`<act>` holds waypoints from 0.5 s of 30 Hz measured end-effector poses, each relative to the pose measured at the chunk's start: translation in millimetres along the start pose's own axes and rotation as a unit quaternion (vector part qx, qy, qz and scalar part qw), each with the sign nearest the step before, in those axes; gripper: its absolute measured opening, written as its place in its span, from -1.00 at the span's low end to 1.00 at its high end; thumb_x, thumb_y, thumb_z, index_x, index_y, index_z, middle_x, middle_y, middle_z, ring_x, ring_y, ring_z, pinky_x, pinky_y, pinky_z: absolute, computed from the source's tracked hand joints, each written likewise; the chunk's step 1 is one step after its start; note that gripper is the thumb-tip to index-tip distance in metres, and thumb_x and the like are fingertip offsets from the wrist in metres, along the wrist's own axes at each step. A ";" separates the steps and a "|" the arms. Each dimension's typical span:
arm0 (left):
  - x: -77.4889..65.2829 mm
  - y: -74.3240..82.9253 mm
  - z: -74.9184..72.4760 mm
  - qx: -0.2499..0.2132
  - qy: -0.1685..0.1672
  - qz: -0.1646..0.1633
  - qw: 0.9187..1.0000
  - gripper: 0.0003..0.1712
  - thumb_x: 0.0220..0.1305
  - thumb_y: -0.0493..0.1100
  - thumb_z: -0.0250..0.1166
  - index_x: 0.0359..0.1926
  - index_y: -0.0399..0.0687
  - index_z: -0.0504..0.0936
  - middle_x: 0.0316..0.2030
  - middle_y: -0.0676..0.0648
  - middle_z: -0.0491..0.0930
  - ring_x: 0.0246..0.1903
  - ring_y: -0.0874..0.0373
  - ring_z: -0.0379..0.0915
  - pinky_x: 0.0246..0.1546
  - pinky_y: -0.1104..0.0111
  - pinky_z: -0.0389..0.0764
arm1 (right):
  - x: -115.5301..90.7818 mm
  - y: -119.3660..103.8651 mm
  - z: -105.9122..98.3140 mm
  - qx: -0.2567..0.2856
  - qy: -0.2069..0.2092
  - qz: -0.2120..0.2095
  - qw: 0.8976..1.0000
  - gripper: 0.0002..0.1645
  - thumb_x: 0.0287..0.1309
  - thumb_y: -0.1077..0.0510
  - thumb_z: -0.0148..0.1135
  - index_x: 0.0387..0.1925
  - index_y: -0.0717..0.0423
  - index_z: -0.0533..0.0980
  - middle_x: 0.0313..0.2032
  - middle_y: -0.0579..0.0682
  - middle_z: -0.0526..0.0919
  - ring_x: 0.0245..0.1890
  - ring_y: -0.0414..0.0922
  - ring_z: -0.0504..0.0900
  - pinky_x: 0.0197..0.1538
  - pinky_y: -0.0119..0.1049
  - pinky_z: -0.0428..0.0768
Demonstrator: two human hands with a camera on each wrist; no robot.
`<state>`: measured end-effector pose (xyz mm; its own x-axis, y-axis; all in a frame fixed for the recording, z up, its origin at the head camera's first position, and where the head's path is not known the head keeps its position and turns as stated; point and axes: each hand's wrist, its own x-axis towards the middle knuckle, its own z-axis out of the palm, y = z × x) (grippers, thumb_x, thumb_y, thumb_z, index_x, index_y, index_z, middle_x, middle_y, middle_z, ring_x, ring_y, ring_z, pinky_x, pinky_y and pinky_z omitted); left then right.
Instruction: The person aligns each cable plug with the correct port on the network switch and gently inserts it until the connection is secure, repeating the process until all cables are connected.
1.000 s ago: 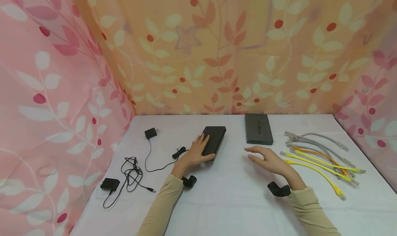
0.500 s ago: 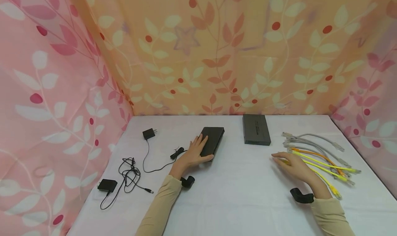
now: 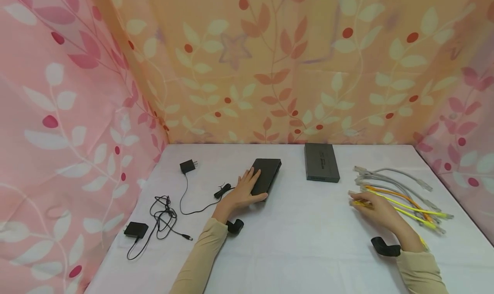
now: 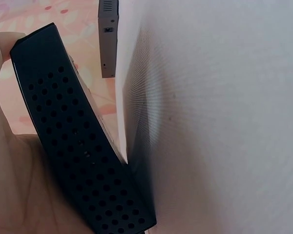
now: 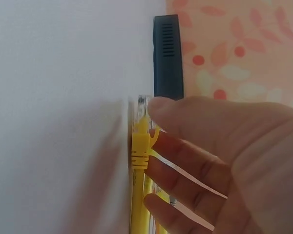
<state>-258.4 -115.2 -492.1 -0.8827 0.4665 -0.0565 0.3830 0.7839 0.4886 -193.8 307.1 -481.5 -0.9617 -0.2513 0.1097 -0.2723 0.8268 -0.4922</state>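
My left hand [image 3: 244, 191] holds a flat black network switch [image 3: 266, 174], fingers spread over its top and thumb at its near right corner. In the left wrist view the black network switch [image 4: 78, 131] shows a perforated side and leans, one end raised above the white tabletop. At the right, my right hand [image 3: 376, 206] is over the ends of yellow Ethernet cables, fingers loosely bent. The right wrist view has its thumb tip right beside a clear plug on a yellow Ethernet cable [image 5: 140, 151], with the other fingertips close behind the cable.
A second dark network switch [image 3: 322, 162] lies at the back. Grey Ethernet cables [image 3: 401, 182] and an orange one [image 3: 405, 197] lie beyond my right hand. To the left are two black power adapters [image 3: 187, 166] and a tangled cord [image 3: 163, 216]. Floral curtains [image 3: 247, 62] stand behind.
My right hand has moved to the right, from in front of the back switch to the yellow cable ends. The left hand stays on its switch.
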 end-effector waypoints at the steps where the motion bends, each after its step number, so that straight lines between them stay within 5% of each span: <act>1: 0.1 -0.1 0.1 0.000 0.000 0.000 1.000 0.05 0.16 0.44 -0.03 0.46 0.06 -0.23 0.45 -0.16 -0.36 0.42 -0.13 -0.47 0.35 -0.07 -0.31 | -0.4 0.7 0.0 -0.005 0.001 -0.001 1.000 -0.58 0.04 0.24 0.29 -0.01 0.25 0.54 -0.14 0.19 0.63 -0.17 0.13 0.60 -0.14 0.07 0.53; 15: -1.1 -0.6 -0.3 -0.007 -0.001 0.004 1.000 0.05 0.15 0.46 -0.05 0.46 0.08 -0.22 0.45 -0.16 -0.36 0.42 -0.14 -0.46 0.34 -0.08 -0.30 | -0.8 8.7 1.4 -0.087 0.038 -0.028 0.995 -0.74 -0.13 0.29 0.37 -0.27 0.19 0.62 -0.39 0.04 0.63 -0.36 0.02 0.58 -0.29 -0.03 0.49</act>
<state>-257.7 -116.3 -492.0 -0.8795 0.4728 -0.0548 0.3856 0.7752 0.5005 -195.3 313.8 -487.1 -0.9431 -0.2657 0.2000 -0.3199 0.8892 -0.3271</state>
